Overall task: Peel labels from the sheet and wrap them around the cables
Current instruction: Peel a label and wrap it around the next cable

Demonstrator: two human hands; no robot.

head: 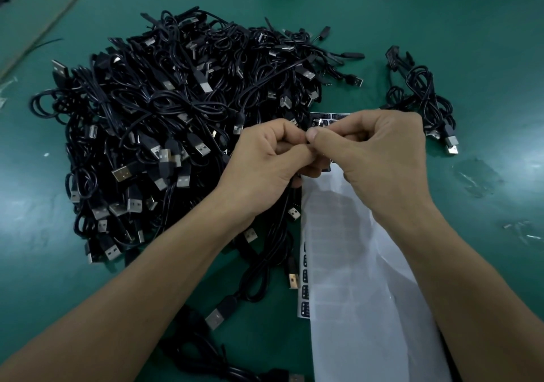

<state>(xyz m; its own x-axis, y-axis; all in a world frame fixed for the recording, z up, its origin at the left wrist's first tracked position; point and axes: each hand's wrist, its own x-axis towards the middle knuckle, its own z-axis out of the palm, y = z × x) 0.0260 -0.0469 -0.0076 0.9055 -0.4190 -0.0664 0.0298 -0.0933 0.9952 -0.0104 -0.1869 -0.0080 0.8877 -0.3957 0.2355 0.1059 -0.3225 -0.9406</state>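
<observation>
The left hand [265, 158] and the right hand [379, 152] are close together, with their fingertips and thumbs touching in the middle. The fingers of both hands are curled in, and they pinch a thin black cable [265, 264] at the spot where they meet. The fingers hide anything else that may be in the pinch. The cable hangs down from under the left hand, makes a loop, and ends in a silver plug [219, 315] lying below the left wrist. Right under the right hand lies the label sheet [353, 264], a long white strip that runs from just past the knuckles down along the right arm. Small black labels [305, 293] show on its left edge, and a few more peek out just beyond the fingers. To the left of the hands, and behind them too, is a big pile of cables [164, 110], all black and tangled, with many silver plugs sticking out. Out to the right of the right hand, well apart from it, sits a small bunch of cables [424, 99]. Everything rests on a green table [485, 43]. Some clear scraps [477, 175] lie on it to the right of the right wrist.
</observation>
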